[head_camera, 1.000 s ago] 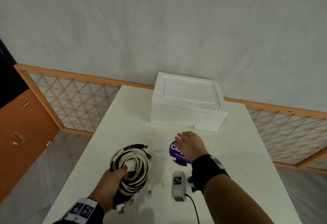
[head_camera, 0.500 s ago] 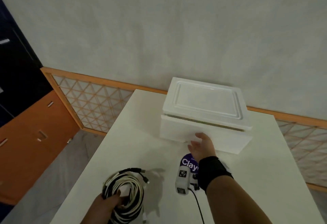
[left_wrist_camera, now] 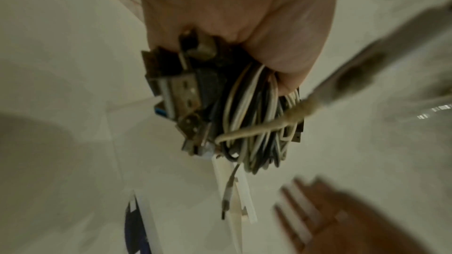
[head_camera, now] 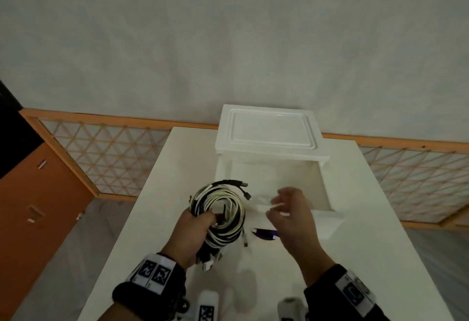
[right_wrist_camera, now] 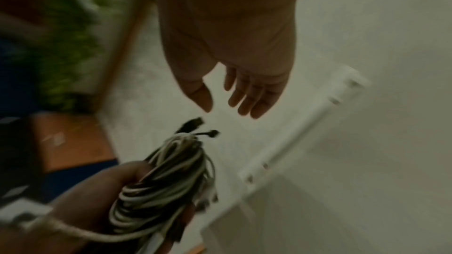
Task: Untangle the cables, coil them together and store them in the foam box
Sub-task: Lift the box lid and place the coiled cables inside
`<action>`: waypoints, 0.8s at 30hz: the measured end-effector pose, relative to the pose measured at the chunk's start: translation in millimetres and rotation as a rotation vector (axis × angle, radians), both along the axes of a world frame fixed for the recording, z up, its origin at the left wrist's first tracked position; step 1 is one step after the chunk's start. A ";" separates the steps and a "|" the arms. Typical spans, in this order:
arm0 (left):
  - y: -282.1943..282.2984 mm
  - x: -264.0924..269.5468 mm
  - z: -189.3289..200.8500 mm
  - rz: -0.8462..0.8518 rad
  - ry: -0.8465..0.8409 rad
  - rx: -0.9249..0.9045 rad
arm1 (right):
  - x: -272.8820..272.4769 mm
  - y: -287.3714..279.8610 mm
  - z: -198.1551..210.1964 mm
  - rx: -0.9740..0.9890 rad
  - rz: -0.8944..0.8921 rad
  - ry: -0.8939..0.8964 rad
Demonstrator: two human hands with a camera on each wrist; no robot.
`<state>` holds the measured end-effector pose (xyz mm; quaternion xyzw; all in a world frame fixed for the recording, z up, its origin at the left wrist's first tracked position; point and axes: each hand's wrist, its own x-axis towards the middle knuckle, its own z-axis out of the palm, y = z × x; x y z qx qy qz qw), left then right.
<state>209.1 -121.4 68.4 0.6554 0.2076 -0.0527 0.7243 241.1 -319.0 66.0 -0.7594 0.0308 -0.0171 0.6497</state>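
Observation:
The white foam box [head_camera: 323, 186] stands open at the table's far end, and its lid [head_camera: 269, 133] lies pushed back over the rear part. My left hand [head_camera: 200, 219] grips a coil of black and white cables [head_camera: 225, 206] and holds it above the table, just left of the box's front corner. In the left wrist view, plugs and cable loops [left_wrist_camera: 254, 123] stick out below my fist [left_wrist_camera: 232, 16]. My right hand [head_camera: 281, 204] hovers over the box's front rim. Its fingers [right_wrist_camera: 247, 101] are relaxed and hold nothing, just beyond the coil [right_wrist_camera: 166, 181].
A purple sticker [head_camera: 265, 235] lies on the white table [head_camera: 177, 181] under my right hand. Two white wrist devices [head_camera: 208, 305] [head_camera: 289, 308] hang at the near edge. A lattice fence [head_camera: 109, 158] and an orange cabinet [head_camera: 38, 194] stand left of the table.
The lid has gone from shut to pushed back, so the box is open. My left hand lifted the coil off the table toward the box. My right hand left the box's front.

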 end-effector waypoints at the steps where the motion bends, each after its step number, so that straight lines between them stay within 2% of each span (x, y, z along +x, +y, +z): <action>1: -5.2 4.6 1.9 -0.055 -0.031 0.025 | -0.5 4.0 20.0 -0.229 0.087 -0.248; 3: -16.8 12.3 9.2 -0.191 -0.111 0.079 | 8.9 8.9 38.3 -0.649 0.298 -0.560; 4: -22.4 15.2 14.3 -0.251 -0.147 0.100 | 16.4 11.5 44.0 -0.761 0.393 -0.616; 5: -26.1 17.9 18.2 -0.295 -0.184 0.124 | 23.3 13.6 48.5 -0.820 0.469 -0.588; 6: -28.1 21.1 22.9 -0.326 -0.219 0.157 | 29.5 15.5 53.6 -0.840 0.495 -0.525; 9: -26.0 34.2 36.4 -0.362 -0.288 0.264 | 44.0 14.3 63.9 -0.708 0.463 -0.391; 11: -24.9 43.8 43.5 -0.367 -0.322 0.252 | 51.0 15.1 72.3 -0.699 0.429 -0.404; 16: -26.0 75.9 46.8 -0.334 -0.387 0.153 | 86.5 26.6 90.2 -0.875 0.411 -0.438; 20: -21.7 98.6 29.0 -0.262 -0.323 0.065 | 116.6 29.4 85.3 -0.954 0.432 -0.376; 24: -8.6 104.4 -6.6 -0.143 -0.198 0.058 | 150.7 20.7 66.5 -0.943 0.352 -0.268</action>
